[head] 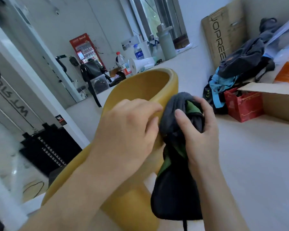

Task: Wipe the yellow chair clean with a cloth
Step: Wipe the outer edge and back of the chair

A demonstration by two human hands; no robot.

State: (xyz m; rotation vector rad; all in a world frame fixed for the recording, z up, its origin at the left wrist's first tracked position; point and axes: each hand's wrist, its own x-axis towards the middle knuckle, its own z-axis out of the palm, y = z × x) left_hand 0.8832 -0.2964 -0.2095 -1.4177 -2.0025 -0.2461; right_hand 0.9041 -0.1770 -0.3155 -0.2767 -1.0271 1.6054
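Cluttered floor; right hand (202, 130) clutching cloth (175, 147).

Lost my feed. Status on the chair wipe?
Left hand braces yellow chair rim. Right hand clamps cloth against it. Nothing in the way.

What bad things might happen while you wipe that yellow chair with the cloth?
The cloth is bunched in the right hand, and a long tail hangs loose below; it might drag or snag instead of wiping. The left hand rests on the yellow chair rim right beside the cloth, so it may get in the way or leave prints on it. Bags and a cardboard box sit on the floor nearby, easy to trip on.
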